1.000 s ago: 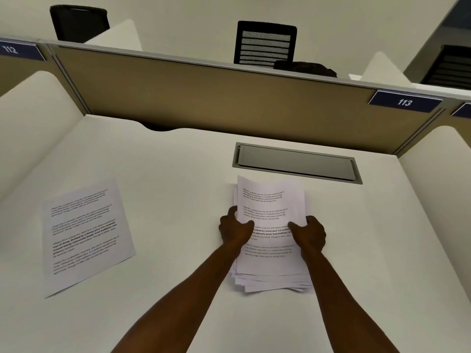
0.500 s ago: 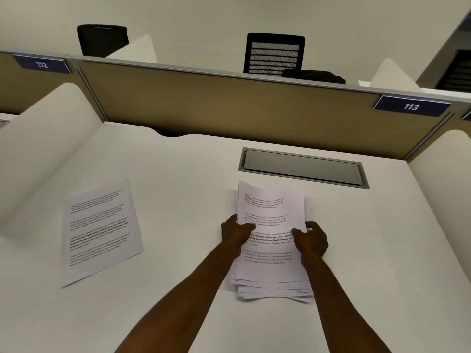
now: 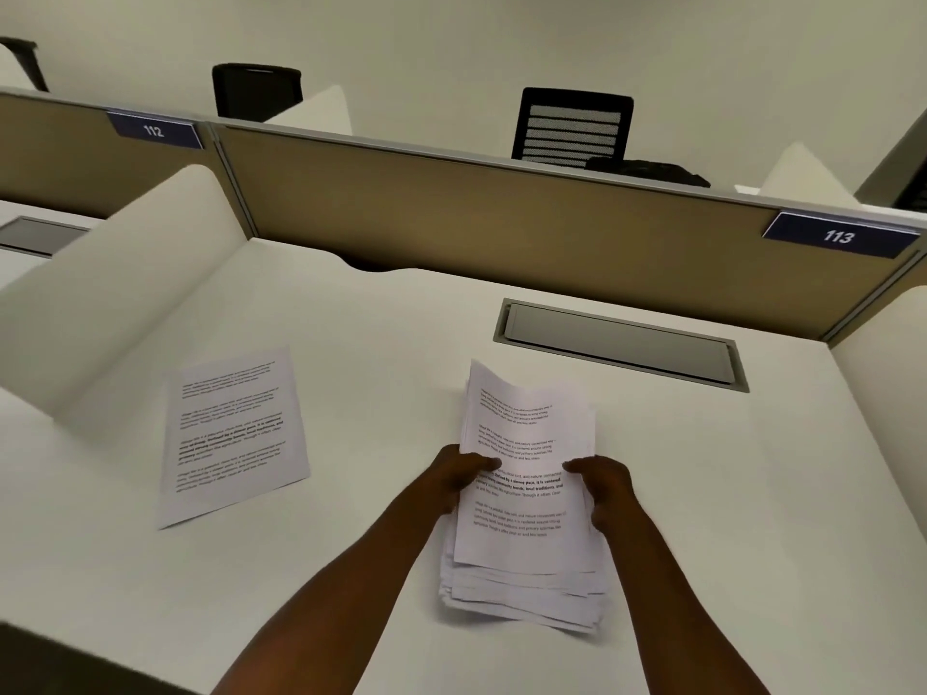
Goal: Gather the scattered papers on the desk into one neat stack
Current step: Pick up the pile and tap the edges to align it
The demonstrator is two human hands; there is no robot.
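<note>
— Status of the hands?
— Left hand (image 3: 459, 476) and right hand (image 3: 604, 486) clamp opposite edges of the paper stack (image 3: 524, 499), mid-desk (image 3: 401, 343).
— Outstanding items?
— One loose sheet (image 3: 230, 436) lies flat, well left of the stack.

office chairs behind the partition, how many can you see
3. One mesh-backed chair stands right of centre, a dark chair left of centre, and a chair at the far left edge, cut off. The partition may hide others.
</note>
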